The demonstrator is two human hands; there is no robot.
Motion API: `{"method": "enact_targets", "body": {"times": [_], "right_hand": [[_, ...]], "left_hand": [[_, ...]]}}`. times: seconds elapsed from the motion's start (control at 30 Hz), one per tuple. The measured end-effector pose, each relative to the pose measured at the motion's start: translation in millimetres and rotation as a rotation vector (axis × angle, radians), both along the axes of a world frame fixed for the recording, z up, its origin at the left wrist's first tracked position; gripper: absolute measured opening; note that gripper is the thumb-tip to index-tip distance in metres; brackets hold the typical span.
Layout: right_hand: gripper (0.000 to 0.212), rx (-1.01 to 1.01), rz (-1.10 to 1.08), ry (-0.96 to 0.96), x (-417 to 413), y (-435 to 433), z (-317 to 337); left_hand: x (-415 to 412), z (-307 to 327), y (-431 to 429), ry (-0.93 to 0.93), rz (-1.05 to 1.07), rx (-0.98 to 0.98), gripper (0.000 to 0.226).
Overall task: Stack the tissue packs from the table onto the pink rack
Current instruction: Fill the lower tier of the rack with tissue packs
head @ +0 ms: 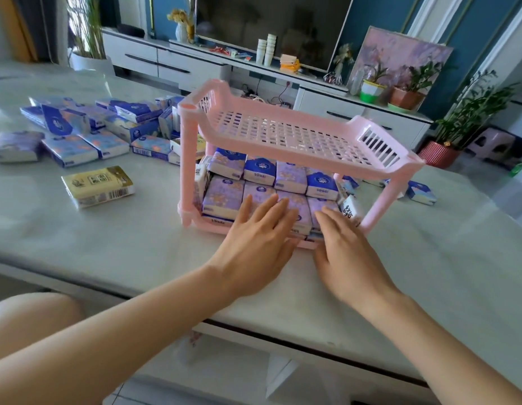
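Under the pink plastic rack's (pixel 283 127) top shelf, purple-wrapped tissue packs (pixel 259 168) sit crammed; left hand (pixel 253 235) and right hand (pixel 345 248) press the near row, fingers (pixel 271 204) straight, spread. Pushing harder could slide the rack or eject the tilted right-end pack (pixel 350 210).

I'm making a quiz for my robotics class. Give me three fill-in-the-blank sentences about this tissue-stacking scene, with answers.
1. The pink plastic two-tier rack holds purple tissue packs only on its ____ shelf.
2. The left hand and right hand lay straight fingers on the rack's ____ row of packs.
3. The lone tissue pack lying on the pale marble table left of the rack is ____ in colour.

Missing words: lower; front; yellow.
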State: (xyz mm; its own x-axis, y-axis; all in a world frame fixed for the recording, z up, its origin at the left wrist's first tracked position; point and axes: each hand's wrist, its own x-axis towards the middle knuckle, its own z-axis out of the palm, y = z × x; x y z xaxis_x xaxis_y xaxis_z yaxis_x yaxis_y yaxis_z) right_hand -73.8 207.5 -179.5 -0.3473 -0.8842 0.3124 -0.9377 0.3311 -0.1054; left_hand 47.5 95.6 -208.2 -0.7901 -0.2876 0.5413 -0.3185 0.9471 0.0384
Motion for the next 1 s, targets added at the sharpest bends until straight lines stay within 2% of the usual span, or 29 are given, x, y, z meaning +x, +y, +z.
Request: {"method": "enact_targets", "body": {"times": [0.6, 0.8, 0.93, 1.0], "right_hand": [[0.057, 0.016, 0.026, -0.019, 9, 10, 0], [0.048, -0.166, -0.011, -0.103, 1, -5, 22], [0.07, -0.031, -0.045, -0.105, -12, -34, 42], [0.071, 0.054, -0.081, -0.121, -16, -45, 48]], "left_hand": [[0, 7, -2, -0.083, -0.033, 0.003, 0.046], [-9, 29, -10, -0.082, -0.001, 0.084, 0.054], [-30, 39, -30, -0.189, 0.134, 0.027, 0.056], [-38, 40, -36, -0.235, 0.154, 0.003, 0.056]]}}
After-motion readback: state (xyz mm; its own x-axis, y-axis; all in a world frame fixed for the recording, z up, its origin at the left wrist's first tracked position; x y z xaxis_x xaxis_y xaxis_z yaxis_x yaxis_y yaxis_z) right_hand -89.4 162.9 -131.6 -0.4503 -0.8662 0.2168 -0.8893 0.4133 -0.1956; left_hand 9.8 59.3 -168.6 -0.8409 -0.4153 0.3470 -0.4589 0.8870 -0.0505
